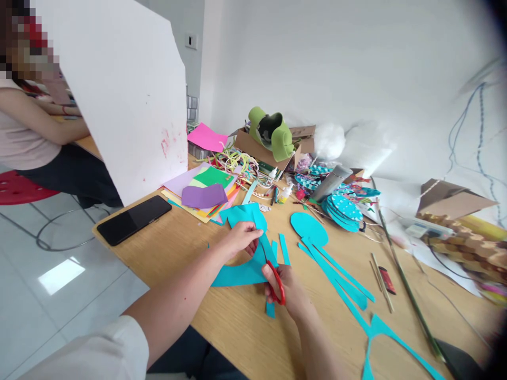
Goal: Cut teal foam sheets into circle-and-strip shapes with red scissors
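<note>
My left hand [244, 238] pinches a sheet of turquoise paper [233, 275] near its upper edge. Red-handled scissors [280, 287] are in my right hand [288, 290], with the fingers closed around the handles. Their blades point up and away from me, against the turquoise paper beside the left hand. A curved gap shows in that sheet under my left wrist. Narrow turquoise strips [284, 249] lie just right of the hands. Farther right, a rounded turquoise cutout [309, 228] rests on the table with long offcuts [340, 279] trailing toward me.
A black phone [134, 219] lies at the table's left edge, near a white partition [130, 95]. Coloured paper sheets [204, 196] are stacked behind my hands. Cords, glue bottles, a metal flask [331, 182] and a cardboard box [257, 148] crowd the back. At left sits another person [39, 121].
</note>
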`<state>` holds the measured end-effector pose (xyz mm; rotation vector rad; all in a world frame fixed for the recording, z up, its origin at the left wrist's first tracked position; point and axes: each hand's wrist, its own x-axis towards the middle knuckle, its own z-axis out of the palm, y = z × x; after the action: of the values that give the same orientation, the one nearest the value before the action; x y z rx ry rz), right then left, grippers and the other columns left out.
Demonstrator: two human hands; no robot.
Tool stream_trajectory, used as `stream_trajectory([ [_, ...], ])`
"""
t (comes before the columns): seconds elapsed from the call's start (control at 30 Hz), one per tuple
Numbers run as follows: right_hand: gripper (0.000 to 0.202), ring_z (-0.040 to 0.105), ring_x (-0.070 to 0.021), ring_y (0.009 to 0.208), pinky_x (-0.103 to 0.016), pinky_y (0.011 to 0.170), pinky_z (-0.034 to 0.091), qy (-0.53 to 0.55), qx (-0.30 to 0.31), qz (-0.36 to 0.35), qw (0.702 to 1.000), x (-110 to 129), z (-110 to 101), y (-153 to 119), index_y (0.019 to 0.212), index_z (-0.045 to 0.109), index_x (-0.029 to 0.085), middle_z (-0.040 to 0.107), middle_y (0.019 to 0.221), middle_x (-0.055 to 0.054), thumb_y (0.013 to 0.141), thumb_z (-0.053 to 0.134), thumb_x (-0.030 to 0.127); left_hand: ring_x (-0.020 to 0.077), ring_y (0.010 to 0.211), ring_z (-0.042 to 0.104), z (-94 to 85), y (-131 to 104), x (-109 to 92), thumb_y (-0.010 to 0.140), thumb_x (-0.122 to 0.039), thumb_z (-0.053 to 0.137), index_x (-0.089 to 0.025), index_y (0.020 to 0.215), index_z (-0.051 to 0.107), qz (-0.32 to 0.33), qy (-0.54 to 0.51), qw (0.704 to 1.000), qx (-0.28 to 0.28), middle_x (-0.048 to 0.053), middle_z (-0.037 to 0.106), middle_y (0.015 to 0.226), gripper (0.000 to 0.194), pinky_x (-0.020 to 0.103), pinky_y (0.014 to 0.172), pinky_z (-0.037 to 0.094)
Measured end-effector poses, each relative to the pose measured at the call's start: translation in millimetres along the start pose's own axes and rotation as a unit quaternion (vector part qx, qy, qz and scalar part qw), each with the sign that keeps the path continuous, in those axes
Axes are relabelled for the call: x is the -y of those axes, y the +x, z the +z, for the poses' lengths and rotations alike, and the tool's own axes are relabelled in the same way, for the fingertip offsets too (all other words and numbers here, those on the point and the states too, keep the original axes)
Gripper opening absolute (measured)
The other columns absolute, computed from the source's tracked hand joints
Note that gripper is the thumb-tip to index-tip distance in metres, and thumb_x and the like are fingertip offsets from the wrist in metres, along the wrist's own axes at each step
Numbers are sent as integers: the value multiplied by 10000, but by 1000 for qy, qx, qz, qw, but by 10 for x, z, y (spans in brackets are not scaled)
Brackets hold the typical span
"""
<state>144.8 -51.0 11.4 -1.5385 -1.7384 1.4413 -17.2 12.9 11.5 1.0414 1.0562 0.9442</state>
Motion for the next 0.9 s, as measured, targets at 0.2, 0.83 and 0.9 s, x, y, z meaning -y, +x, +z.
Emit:
stream_trajectory([
  [0.2, 653, 382, -85, 298, -268, 364, 294, 1, -2, 6, 1000, 67, -7, -36, 393, 452, 226, 479, 349, -45, 710, 477, 796, 108, 435, 514, -4, -10, -13, 751, -451, 626, -183, 664, 484, 15, -3, 1000, -2, -42, 525, 486, 315, 235, 466, 419],
  [0.83, 630, 470, -108, 348, -261, 375, 335, 45, -46, 19, 998, 56, 24, -4, 456, 460, 211, 512, 415, -26, 664, 525, 802, 100, 513, 558, -5, -13, -8, 618, -149, 620, -150, 784, 541, 5, -50, 995, 88, -16, 596, 628, 184, 234, 521, 433],
  [0.9, 626, 464, -103, 344, -257, 375, 333, 45, -46, 16, 998, 54, 26, -3, 457, 455, 208, 510, 413, -25, 673, 528, 792, 101, 515, 559, -5, -14, -5, 620, -151, 621, -152, 781, 535, 0, -48, 995, 89, -17, 597, 631, 183, 235, 521, 430],
])
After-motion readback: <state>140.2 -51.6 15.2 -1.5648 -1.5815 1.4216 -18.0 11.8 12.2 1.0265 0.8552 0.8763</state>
